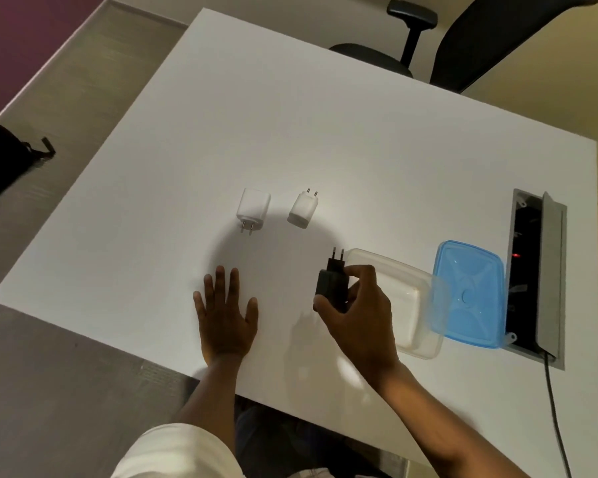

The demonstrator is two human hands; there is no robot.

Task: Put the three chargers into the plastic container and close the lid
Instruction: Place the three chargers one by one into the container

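Two white chargers lie on the table (pixel 325 139) — the left white charger (pixel 252 208) with prongs toward the person, the right white charger (pixel 302 210) with prongs pointing away. The right hand (pixel 358 305) grips the black charger (pixel 332 286), prongs up, just beside the clear plastic container (pixel 413 305) — lifted off the table, it seems. The blue lid (pixel 472 293) leans at the container's right side. The left hand (pixel 227 312) rests flat, fingers spread, holding nothing.
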